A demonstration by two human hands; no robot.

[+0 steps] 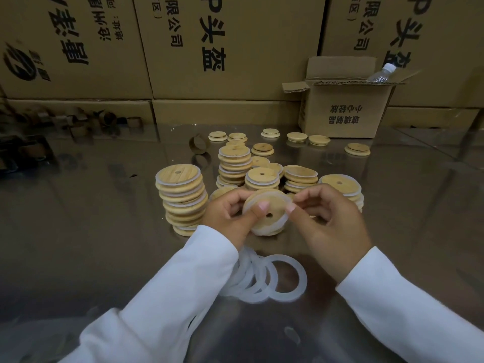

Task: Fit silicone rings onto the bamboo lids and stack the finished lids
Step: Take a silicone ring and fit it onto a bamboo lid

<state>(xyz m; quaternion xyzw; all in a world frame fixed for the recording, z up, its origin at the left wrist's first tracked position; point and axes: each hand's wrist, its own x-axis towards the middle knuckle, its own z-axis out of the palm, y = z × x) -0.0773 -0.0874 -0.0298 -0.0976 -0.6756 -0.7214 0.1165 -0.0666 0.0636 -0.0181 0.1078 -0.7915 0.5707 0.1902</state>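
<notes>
The stacked cartons [248,48] carry sideways black print, "P头盔" and "限公司", and the small open box [343,113] reads, upside down, "玻璃制品" and "小心轻放".

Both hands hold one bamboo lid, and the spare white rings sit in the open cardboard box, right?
No: the head view shows the spare white rings lying on the table near the wrists, not in the box. The left hand and right hand do hold one bamboo lid.

Head view, down onto near hands [275,218]
</notes>
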